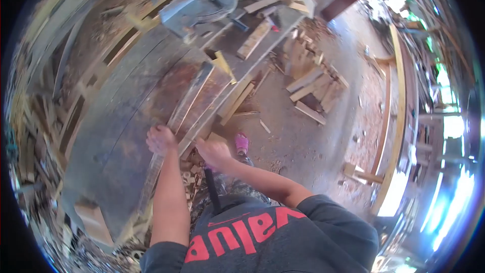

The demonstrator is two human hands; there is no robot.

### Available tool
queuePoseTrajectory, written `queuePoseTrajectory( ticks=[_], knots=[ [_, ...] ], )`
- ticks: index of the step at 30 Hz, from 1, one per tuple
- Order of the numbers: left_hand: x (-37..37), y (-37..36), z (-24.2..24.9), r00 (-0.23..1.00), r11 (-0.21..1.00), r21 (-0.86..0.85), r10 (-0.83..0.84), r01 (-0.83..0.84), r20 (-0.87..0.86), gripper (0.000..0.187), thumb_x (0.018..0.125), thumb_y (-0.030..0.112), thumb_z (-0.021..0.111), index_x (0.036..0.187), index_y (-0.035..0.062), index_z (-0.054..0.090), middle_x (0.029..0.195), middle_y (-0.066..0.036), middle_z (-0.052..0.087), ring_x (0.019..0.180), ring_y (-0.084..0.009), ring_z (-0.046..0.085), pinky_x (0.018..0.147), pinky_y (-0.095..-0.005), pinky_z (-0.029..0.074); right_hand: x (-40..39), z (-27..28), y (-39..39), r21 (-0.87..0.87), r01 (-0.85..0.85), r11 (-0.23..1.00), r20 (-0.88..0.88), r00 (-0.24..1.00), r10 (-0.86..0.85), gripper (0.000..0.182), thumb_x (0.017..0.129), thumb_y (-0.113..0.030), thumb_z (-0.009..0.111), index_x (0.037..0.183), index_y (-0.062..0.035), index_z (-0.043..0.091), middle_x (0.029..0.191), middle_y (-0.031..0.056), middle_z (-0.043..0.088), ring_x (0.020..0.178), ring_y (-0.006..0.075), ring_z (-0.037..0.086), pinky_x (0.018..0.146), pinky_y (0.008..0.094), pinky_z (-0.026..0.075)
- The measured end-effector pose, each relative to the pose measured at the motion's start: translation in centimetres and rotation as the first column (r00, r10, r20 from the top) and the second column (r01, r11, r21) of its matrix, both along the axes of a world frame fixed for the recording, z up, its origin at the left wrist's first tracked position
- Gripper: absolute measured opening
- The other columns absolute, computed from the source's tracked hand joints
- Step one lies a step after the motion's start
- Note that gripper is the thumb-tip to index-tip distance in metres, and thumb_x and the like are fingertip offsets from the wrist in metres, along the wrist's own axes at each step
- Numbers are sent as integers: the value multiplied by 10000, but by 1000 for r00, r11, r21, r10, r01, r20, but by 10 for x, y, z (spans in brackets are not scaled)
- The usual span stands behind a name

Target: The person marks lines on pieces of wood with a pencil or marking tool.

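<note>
My left hand (162, 140) is over the worn metal table (116, 121), beside the near end of a long narrow bar (193, 93) lying lengthwise on it. Its fingers are curled, and what lies under them is hidden. At the table's right-hand edge, my right hand (214, 153) is closed in a fist. Anything inside it is too small or covered to name. A yellowish wood offcut (222, 65) rests by the far end of the bar.
A wood block (255, 39) and a blue-handled tool (239, 24) lie farther up the table, near machine parts. On the floor to the right is a stack of short boards (318, 83). A wooden frame (396, 121) stands beyond. Another block (93, 222) sits at lower left.
</note>
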State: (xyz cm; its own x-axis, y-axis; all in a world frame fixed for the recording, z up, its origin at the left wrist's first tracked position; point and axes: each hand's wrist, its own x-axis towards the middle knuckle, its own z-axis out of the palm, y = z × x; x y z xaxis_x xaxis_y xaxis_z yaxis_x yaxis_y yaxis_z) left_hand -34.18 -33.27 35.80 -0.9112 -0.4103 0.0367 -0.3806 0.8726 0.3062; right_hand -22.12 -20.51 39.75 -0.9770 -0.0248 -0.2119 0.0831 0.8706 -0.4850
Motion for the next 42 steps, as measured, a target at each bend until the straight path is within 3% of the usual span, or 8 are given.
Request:
queuePoseTrajectory(
  ticks=[10,12,19,26,28,34,38,42],
  knots=[
    [1,-5,-6,996,997,-64,-32,37,79,354,907,306,416,1007,61,651,1105,-129,629,1029,-343,569,879,-493,442,-38,-30,-24,-75,21,997,1,1000,-21,193,851,-118,559,1035,-61,554,906,118,690,854,290,695,672,411,549],
    [-3,-11,-11,991,999,-34,-36,41,126,375,912,314,412,1054,58,646,1130,-141,623,1042,-360,560,910,-486,430,-13,6,4,-198,42,979,225,974,4,173,896,-146,499,1036,-60,554,908,112,691,852,301,693,694,418,544],
    [2,0,-6,997,998,-46,41,-38,73,406,931,329,383,1118,77,641,1186,-107,619,1126,-359,539,949,-491,417,-45,-33,-28,-167,47,985,-48,997,-55,183,922,-166,454,1064,-94,544,780,122,684,759,296,698,636,428,539],
    [-6,-10,-24,983,999,-16,30,-28,182,422,925,309,387,1102,21,639,1183,-152,621,1130,-327,551,1003,-451,393,0,-22,2,-134,27,991,167,986,-4,150,875,-150,529,1005,-77,541,759,111,670,739,296,700,600,432,532],
    [-4,-13,-31,1000,999,-45,8,-9,-11,410,915,300,394,1083,25,648,1150,-159,631,1096,-351,563,979,-470,409,-12,-38,-15,-69,28,997,91,996,-22,155,867,-140,534,1008,-76,539,739,106,666,740,291,699,596,423,534],
    [2,-3,-3,997,1000,-19,14,-13,78,399,913,303,393,1037,30,657,1115,-178,631,1044,-376,573,888,-509,436,-10,-28,-10,-72,38,997,-93,995,-44,192,880,-142,512,1058,-71,520,704,112,653,719,290,689,552,440,516],
    [-7,-5,-12,995,1000,-18,23,-22,93,396,927,308,391,1078,48,649,1118,-166,632,1037,-372,576,906,-500,431,15,-25,8,-130,36,991,125,992,-20,194,881,-167,511,1056,-86,524,689,112,636,714,305,682,553,456,500],
    [0,-5,-9,996,999,-52,16,-12,86,406,937,317,402,1131,50,637,1120,-157,635,1037,-360,580,924,-481,439,-29,-46,-29,-157,-26,987,-146,989,2,187,902,-168,485,1062,-88,539,811,132,676,777,303,693,600,442,522]
  ],
)
